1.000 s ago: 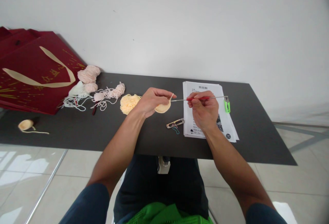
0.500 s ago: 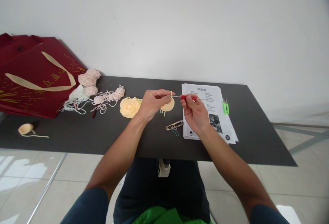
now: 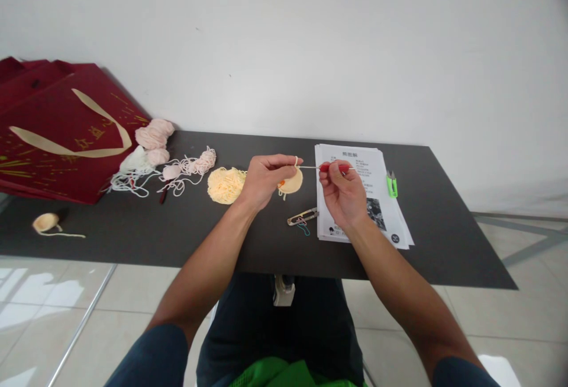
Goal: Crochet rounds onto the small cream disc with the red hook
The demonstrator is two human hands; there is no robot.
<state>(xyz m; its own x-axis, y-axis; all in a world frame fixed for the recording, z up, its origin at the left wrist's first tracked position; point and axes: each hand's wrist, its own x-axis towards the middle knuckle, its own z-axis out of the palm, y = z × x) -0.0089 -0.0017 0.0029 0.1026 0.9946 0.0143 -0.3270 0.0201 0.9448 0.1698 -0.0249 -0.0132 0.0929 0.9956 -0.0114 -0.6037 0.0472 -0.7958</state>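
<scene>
Red-handled and slim, the metal crochet hook (image 3: 324, 167), pinched in the right hand (image 3: 345, 199) that has just rolled palm-up, reaches the left hand (image 3: 266, 179), which pinches the round pale-yellow crocheted piece (image 3: 293, 183) above the dark grey table (image 3: 266, 242), suggesting a stitch underway.

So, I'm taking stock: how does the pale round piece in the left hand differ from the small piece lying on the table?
The round piece is held in the left hand; the small piece lies on the table. The round piece looks flat; the small piece looks like a tipped bowl. An orange spot shows at the round piece, none at the small piece. Both are pale and rounded.
</scene>
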